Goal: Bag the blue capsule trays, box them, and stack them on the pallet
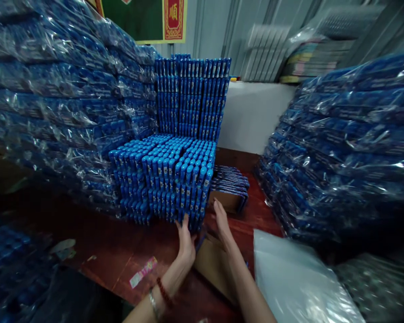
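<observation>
A large block of slim blue tubes with rounded light-blue tops point(161, 157) stands in tight rows on the red tabletop. At its lower front right corner is my left hand point(186, 242), its fingers apart and touching or very close to the lowest tubes. My right hand point(221, 220) reaches forward to the right of the block with fingers stretched out and nothing visible in them. Beneath and between my forearms lies a brown cardboard tray point(215, 269), partly covered by the right arm. Just past my right fingertips sits a pile of printed flat cartons point(230, 181).
Plastic-wrapped blue packs are stacked high on the left point(54, 98) and on the right point(350, 148). A taller wall of blue tubes point(191, 98) rises behind. Clear plastic bags point(296, 273) lie at front right. A pink sticker strip point(143, 272) lies near the table's front edge.
</observation>
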### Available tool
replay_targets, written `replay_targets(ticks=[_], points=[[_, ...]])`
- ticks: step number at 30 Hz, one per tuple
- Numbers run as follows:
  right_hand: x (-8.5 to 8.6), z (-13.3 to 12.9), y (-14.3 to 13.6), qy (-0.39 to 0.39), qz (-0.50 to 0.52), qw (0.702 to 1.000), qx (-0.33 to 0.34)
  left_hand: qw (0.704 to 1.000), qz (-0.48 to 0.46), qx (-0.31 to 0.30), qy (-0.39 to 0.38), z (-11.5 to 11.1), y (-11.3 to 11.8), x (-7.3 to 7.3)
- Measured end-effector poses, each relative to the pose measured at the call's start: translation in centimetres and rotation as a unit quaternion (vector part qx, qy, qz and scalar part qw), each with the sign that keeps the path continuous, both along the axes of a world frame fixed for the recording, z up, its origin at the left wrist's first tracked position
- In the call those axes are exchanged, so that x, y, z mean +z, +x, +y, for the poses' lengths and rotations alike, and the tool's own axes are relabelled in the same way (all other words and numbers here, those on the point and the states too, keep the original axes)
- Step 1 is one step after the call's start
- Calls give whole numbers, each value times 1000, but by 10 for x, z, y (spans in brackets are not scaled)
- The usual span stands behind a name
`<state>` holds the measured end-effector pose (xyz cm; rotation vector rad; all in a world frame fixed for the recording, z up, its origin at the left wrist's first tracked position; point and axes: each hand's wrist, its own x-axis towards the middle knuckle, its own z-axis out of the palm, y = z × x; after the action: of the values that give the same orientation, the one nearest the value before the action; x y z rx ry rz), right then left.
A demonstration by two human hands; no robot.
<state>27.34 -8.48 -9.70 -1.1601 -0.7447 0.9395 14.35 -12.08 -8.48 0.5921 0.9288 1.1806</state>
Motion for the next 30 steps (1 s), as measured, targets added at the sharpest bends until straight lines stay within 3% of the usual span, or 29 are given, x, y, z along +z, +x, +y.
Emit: replay_targets(ticks=[2,4,7,9,12,14,15,17,19,21,23,26,30], points=[[20,-18,14,-8,-59,998,-26,992,74,50,89,-10,-29,5],[34,-41,31,10,-132,991,-11,976,133,63,164,-16,-60,5],[29,-83,54,-13,-315,949,4,965,198,-3,175,-23,-102,-18],[9,-112,59,-102,-451,887,14,959,239,-66,138,-30,-117,-42],[-27,-145,47,-236,-608,757,37,947,266,-145,107,-41,-118,-72],[-45,-156,32,-293,-661,690,35,932,288,-175,131,-46,-106,-78],[-50,-160,24,-320,-668,671,36,918,309,-192,159,-50,-99,-77],[-59,-166,10,-371,-650,661,55,866,361,-257,234,-60,-90,-73],[-65,-174,2,-397,-619,674,71,785,412,-351,300,-77,-89,-73],[-69,-182,-1,-404,-600,688,57,707,467,-431,311,-98,-99,-81],[-72,-189,-2,-406,-591,696,41,669,508,-464,282,-118,-114,-93],[-72,-192,-4,-415,-582,699,28,690,476,-471,274,-135,-140,-112],[-69,-189,-11,-413,-577,705,25,727,435,-443,293,-129,-174,-128]])
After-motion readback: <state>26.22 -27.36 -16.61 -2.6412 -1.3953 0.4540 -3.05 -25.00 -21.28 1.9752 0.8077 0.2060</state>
